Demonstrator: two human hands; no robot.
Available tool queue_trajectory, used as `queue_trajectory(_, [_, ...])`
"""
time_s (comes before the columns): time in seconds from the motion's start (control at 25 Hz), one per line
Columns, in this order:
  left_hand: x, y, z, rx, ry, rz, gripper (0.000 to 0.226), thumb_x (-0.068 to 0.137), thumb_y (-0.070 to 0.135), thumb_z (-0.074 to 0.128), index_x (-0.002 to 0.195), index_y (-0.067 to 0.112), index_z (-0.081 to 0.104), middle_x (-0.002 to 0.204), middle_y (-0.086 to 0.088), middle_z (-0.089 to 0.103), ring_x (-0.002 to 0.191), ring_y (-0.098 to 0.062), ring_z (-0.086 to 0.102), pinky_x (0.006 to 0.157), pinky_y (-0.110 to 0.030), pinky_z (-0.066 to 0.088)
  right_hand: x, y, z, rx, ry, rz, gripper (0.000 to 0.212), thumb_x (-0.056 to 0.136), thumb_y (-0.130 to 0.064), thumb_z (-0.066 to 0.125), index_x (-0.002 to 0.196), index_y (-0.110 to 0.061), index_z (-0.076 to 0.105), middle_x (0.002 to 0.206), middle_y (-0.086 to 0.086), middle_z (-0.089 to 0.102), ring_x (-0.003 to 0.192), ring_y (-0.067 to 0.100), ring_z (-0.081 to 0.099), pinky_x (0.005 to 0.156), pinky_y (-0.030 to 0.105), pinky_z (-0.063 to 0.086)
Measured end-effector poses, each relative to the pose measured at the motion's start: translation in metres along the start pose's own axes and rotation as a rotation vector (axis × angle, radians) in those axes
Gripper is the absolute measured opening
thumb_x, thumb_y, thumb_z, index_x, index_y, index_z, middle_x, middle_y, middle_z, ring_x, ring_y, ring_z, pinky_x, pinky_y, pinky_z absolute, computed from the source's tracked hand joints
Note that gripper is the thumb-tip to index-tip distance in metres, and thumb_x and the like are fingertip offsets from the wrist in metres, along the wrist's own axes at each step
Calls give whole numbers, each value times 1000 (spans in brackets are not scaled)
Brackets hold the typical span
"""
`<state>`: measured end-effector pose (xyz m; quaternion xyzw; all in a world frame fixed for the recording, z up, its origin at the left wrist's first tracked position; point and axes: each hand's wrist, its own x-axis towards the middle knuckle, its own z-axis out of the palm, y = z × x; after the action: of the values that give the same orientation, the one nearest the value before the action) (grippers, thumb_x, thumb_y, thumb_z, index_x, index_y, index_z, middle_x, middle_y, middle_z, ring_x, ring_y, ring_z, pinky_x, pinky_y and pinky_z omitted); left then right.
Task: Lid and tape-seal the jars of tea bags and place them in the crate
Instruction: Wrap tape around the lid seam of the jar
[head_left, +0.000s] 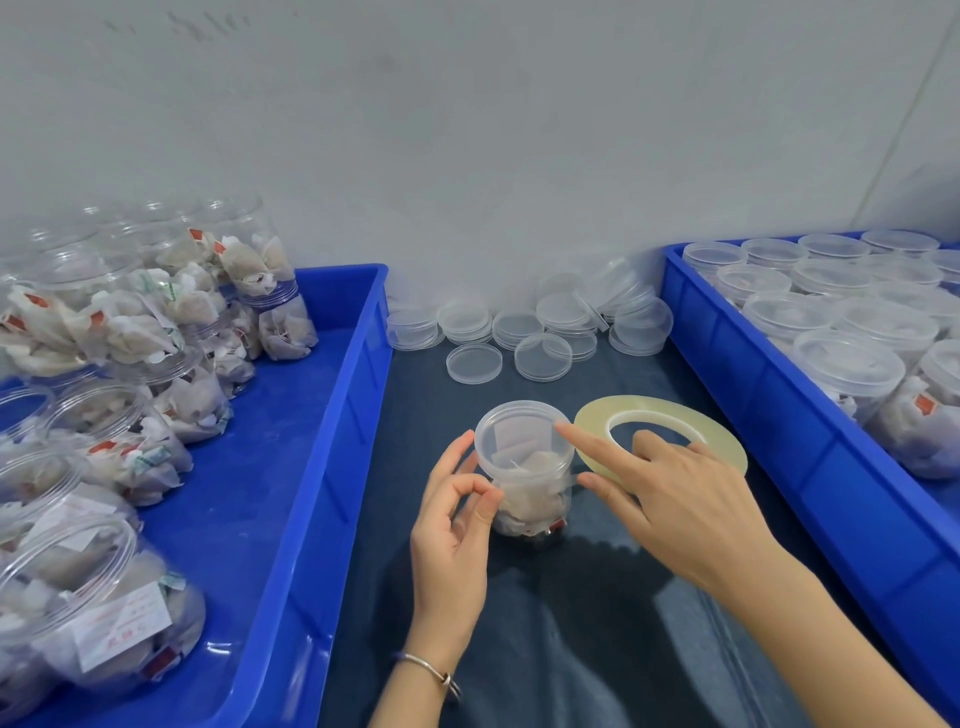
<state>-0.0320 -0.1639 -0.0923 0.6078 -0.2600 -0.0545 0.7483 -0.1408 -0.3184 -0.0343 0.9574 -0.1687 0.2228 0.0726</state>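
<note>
A lidded jar (527, 467) stands on the bench (597, 597) between both hands. The left hand (452, 535) pinches tape at its side; the right hand (675, 499), fingers straight, touches the lid (522, 434) rim, over the tape roll (662, 439).

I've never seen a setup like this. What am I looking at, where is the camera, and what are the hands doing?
No machine here: a person wears a camera on the head, looking down at both hands. On the dark mat stands a jar of tea bags with its lid on. The left hand touches the jar's side; the right hand has its forefinger on the lid, fingers through a tape roll. Spare lids lie behind. The left crate holds unlidded jars, the right crate lidded ones.
</note>
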Motion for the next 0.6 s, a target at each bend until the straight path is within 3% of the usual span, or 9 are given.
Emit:
queue_trajectory(0.24, [1,-7,-3,-2,-12,-2,10,86,10,60,76,8,60,135,11,54,124,-6,53,90,-11,44,1,-2,4,29,31,-30,40,94,-49,39,129,-38,57,54,-2,42,44,17,24,43,32,38])
queue_trajectory(0.4, [3,-11,-3,3,-14,4,12,88,3,60,76,6,60,133,11,55,124,-8,53,91,-12,44,-1,-3,3,18,32,-37,44,93,-49,35,129,-38,57,54,-5,34,43,15,20,45,26,24])
queue_trajectory(0.6, [6,-12,-2,26,11,7,12,88,-2,59,77,4,60,131,8,57,121,-8,55,88,-11,44,0,-5,5,62,37,-28,43,89,-45,42,129,-38,58,54,-4,32,42,15,21,46,26,20])
